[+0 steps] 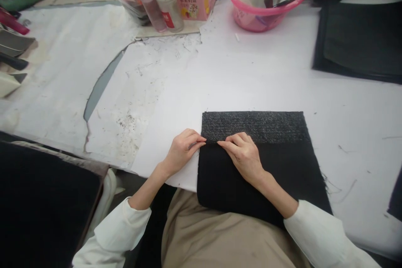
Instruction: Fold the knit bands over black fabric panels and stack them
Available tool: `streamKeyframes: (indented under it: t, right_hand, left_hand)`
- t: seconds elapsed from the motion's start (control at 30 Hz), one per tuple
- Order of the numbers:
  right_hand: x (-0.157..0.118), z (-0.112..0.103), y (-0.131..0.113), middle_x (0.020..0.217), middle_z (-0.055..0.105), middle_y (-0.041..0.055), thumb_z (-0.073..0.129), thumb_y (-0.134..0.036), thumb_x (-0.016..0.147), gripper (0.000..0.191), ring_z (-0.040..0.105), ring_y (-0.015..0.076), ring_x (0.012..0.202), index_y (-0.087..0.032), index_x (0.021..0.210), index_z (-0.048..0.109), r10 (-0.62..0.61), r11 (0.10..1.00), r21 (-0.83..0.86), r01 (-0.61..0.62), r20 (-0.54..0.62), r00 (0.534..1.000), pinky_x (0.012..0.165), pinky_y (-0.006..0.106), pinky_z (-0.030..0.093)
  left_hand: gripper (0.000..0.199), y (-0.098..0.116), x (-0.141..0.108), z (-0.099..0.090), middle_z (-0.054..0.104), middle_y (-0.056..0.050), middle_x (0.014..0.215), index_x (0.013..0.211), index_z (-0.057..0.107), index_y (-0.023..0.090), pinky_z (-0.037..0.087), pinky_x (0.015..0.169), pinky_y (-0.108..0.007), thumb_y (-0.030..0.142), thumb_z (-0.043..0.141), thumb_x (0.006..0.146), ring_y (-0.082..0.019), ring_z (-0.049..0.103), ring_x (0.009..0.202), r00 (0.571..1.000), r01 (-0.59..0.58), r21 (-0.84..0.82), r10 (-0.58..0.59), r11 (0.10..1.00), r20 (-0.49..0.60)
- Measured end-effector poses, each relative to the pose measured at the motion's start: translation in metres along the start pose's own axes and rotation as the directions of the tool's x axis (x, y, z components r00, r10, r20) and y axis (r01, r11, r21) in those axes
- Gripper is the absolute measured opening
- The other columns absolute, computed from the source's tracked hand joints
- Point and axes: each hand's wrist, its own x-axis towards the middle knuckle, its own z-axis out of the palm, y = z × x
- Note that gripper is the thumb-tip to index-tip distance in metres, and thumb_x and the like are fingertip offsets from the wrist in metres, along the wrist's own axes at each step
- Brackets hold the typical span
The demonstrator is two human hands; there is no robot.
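A black fabric piece [282, 171] lies on the white-covered table and hangs over its front edge. Across its far end runs a speckled dark grey band [254, 125]. My left hand [185, 148] pinches the fabric's left edge, just where the band meets the plain black part. Close by on the right, my right hand [243, 155] pinches the same seam line between thumb and index finger. A short stretch of the seam shows between the two hands. Loose threads stick out along the fabric's right edge.
At the back stand a pink basin [257, 19] with papers, a pink box [196, 0], a bottle [150, 4] and a jar [169, 10]. Folded black fabric [361, 42] lies at the right. Black material [40, 201] sits lower left, and tools lie at the far left.
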Motion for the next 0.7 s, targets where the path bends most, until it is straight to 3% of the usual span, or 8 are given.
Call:
streamKeyframes:
  t: [0.7]
  right_hand:
    - [-0.001,-0.001,0.002,0.098,0.060,0.0032,0.052,-0.018,0.095,0.029,0.047,0.0166,0.090,-0.032,0.116,0.066,-0.033,0.999,-0.025,0.034,0.027,0.999,0.078,0.032,0.036]
  left_hand:
    - [0.021,-0.008,-0.013,0.006,0.064,-0.009,0.099,0.108,0.061,0.016,0.053,0.077,-0.033,0.008,0.056,0.090,-0.019,0.058,0.091,0.961,-0.278,0.282,0.261,0.918,0.097]
